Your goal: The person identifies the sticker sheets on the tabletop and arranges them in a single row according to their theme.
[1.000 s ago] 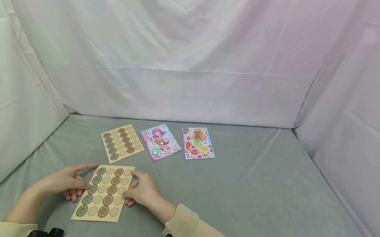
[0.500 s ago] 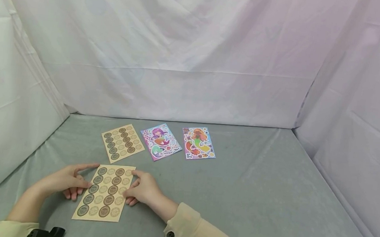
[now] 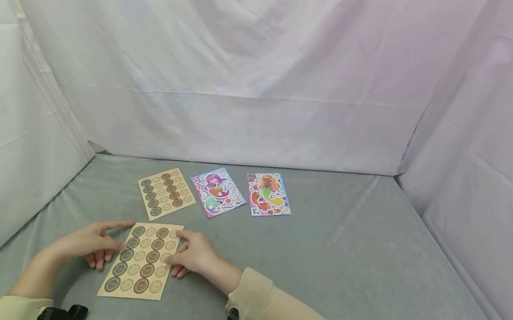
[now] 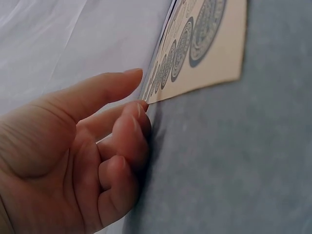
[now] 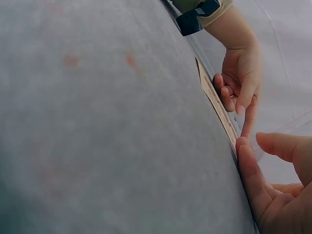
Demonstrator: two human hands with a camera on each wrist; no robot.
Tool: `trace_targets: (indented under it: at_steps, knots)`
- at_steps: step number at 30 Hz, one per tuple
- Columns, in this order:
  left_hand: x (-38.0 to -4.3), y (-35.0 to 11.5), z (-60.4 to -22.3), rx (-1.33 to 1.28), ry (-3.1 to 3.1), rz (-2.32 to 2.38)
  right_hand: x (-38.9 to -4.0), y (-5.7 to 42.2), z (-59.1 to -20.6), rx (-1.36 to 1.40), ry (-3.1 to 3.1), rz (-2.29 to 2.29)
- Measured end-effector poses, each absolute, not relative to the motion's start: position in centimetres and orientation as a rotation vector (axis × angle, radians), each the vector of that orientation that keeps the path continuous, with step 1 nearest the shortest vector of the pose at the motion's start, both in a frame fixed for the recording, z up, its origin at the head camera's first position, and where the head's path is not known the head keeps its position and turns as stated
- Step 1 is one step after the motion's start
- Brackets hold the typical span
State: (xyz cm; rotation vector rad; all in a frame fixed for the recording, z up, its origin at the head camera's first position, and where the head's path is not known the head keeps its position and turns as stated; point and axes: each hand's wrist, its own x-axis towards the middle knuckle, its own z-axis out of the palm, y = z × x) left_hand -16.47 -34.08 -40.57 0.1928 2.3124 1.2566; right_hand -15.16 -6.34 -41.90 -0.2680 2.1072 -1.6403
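At my fingertips lies a tan sticker sheet with rows of round stickers, flat on the grey tablecloth near the front edge. My left hand sits at the sheet's left edge, with the forefinger stretched out toward the top left corner and the other fingers loosely curled, their tips touching the paper's edge; the left wrist view shows a fingertip right at the corner of the sheet, though I cannot tell whether it lifts the paper. My right hand rests at the sheet's right edge, forefinger straight and laid along the top right corner, the remaining fingers bent and relaxed against the cloth. Neither hand grips the sheet; both only touch its borders from opposite sides. From the right wrist view I see the sheet edge-on as a thin tan strip between my two hands.

Beyond the hands, farther back on the cloth, lies a second tan sticker sheet, tilted, well apart from the first. Just beside it to the right sits a purple mermaid sticker sheet, and next to that an orange-haired mermaid sticker sheet. Pale draped fabric closes off the back and both sides. Cream sleeves cover my forearms.
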Motion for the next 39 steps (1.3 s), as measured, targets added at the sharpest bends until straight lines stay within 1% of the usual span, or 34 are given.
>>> trace_targets:
  at_steps: [24,39]
  knots:
    - [-17.4,-33.4,-39.8,0.058,2.574,1.326,-17.1,-5.5,-42.0,-0.401,2.286,-1.697]
    - [-19.8,-32.7,-39.6,0.036,2.677,1.487,-19.3,-5.1,-41.7,-0.416,2.311,-1.801]
